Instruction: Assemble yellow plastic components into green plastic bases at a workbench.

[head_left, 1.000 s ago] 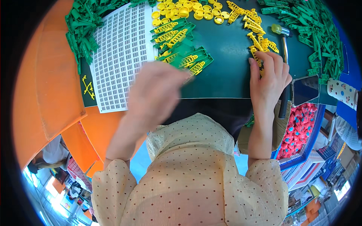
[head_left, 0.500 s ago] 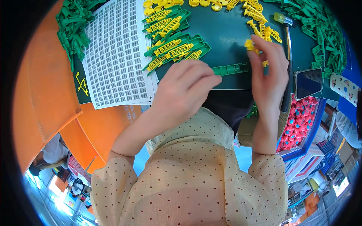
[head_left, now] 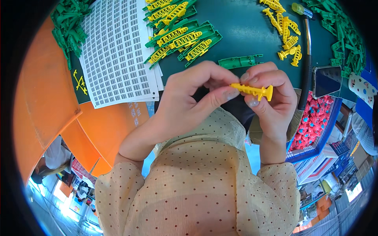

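Observation:
Between my two hands is a yellow plastic plunger-like part (head_left: pixel 256 91) with a ribbed stem and a flared end. My left hand (head_left: pixel 193 98) pinches its narrow tip between thumb and finger. Around the stem close the fingertips of my right hand (head_left: pixel 273 94), with the flared end poking out to the right. Just beyond my hands a green plastic half-shell (head_left: pixel 240 61) lies on the dark green table. Several green shells with yellow parts laid in them (head_left: pixel 185 39) lie at the far left. A loose group of yellow plunger parts (head_left: pixel 289 35) lies beyond my right hand.
Printed white sheets (head_left: pixel 118 55) cover the table's left side. Green shells are heaped at the far left (head_left: pixel 69 29) and far right (head_left: pixel 342 31). A hammer (head_left: pixel 308 47) and a phone (head_left: pixel 327 81) lie at the right. Below stands a blue crate with red pieces (head_left: pixel 313 120).
My right hand has brought a yellow plunger part from the right to the middle, near my body. My left hand has met it there and now grips its tip.

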`<state>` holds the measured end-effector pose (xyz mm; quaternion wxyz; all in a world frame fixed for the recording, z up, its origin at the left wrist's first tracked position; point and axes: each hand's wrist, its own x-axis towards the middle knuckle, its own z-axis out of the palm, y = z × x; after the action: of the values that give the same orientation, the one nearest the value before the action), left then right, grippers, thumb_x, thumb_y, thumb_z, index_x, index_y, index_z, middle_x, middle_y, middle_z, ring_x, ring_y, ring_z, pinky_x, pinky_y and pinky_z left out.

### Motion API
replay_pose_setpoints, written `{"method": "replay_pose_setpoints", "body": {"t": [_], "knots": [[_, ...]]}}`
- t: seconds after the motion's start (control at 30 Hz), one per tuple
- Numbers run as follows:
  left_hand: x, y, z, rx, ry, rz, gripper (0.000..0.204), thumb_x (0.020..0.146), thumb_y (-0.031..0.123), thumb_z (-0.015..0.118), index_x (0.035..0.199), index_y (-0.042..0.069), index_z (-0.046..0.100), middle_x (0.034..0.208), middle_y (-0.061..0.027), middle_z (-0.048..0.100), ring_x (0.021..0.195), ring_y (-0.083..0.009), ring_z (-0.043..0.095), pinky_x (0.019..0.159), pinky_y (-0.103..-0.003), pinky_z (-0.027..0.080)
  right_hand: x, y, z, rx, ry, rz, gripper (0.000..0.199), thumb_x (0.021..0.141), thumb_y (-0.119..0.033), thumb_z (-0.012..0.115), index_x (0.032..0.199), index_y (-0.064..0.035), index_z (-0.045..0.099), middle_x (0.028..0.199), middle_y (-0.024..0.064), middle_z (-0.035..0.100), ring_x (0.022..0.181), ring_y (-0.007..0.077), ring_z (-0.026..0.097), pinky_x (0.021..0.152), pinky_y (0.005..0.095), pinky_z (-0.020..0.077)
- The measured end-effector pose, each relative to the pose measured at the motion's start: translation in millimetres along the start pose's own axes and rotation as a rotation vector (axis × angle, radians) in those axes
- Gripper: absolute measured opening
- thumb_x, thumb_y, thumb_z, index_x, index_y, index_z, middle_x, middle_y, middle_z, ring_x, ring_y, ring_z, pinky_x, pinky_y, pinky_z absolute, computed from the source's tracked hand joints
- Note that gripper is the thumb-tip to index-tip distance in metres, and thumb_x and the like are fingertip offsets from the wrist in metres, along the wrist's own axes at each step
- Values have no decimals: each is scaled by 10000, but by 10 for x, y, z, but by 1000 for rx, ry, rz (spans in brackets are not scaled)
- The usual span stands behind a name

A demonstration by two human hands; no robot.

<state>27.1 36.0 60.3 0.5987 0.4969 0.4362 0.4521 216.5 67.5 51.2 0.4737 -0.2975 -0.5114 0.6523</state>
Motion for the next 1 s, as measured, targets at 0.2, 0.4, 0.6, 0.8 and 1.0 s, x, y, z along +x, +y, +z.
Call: {"method": "replay_pose_setpoints", "body": {"t": [0.2,0.4,0.6,0.8,1.0], "knots": [[-139,-7,50,-417,-124,-323,192,1022,187,555,1098,10,549,902,-16,629,829,-61,594,748,-212,489,-166,59,126,172,97,88,328,819,-230,812,931,-52,560,1072,189,669,939,232,651,848,349,531],[-207,-53,138,-547,-130,-326,185,997,172,592,1082,9,567,932,-40,644,832,-89,601,738,-246,500,-309,110,55,63,63,47,325,824,-181,799,967,-63,533,1047,201,660,926,236,641,843,363,518],[-4,-102,22,717,123,301,270,837,34,723,1090,21,630,1075,-123,645,896,-257,633,750,-326,517,-187,-51,-17,-322,386,156,428,848,16,713,1249,9,564,1002,46,674,741,21,492,668,162,400],[-7,-127,87,918,92,285,274,800,38,746,1059,30,656,1142,-127,640,944,-298,625,783,-357,518,-105,38,-124,-698,334,130,305,837,-19,730,1134,-28,664,921,6,648,707,64,490,621,212,425],[69,-170,256,838,-32,341,300,754,63,760,1033,45,650,1110,-82,640,787,-246,579,700,-348,491,8,80,-173,-877,293,48,292,827,-10,728,1113,-41,677,880,25,626,700,96,501,622,226,438]]}}
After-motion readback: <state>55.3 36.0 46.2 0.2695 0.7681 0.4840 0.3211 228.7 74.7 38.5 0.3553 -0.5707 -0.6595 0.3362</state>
